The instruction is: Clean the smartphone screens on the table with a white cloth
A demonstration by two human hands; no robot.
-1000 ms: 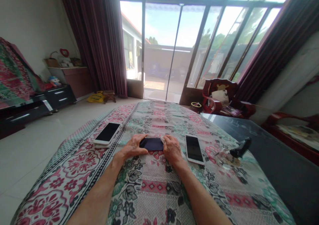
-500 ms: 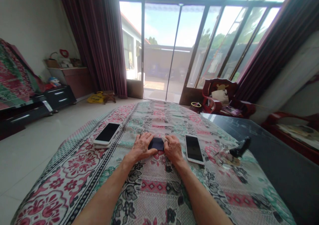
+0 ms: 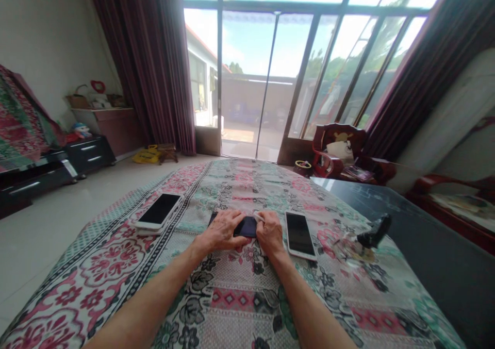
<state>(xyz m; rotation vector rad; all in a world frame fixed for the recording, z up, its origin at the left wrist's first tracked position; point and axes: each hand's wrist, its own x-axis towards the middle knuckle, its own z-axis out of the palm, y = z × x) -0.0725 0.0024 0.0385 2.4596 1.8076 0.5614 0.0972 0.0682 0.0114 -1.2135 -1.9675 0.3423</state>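
Black phone (image 3: 246, 227), left hand (image 3: 225, 229) spread across, right hand (image 3: 269, 231) clutching white scrap (image 3: 257, 215)

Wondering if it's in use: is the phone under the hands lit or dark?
Dark where it shows: the phone has no lit image. The left hand hides part of it, so I cannot tell there.

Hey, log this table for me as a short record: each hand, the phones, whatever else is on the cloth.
Left hand: laid across the dark phone, covering part of it
Right hand: closed on that phone's right end, small whitish item at its fingers
Right of hands: white phone, face up, screen dark
Left of hands: second white phone, face up on a pale flat item
Farther right: clear object with black part, kind unclear
Surface: floral-patterned cloth
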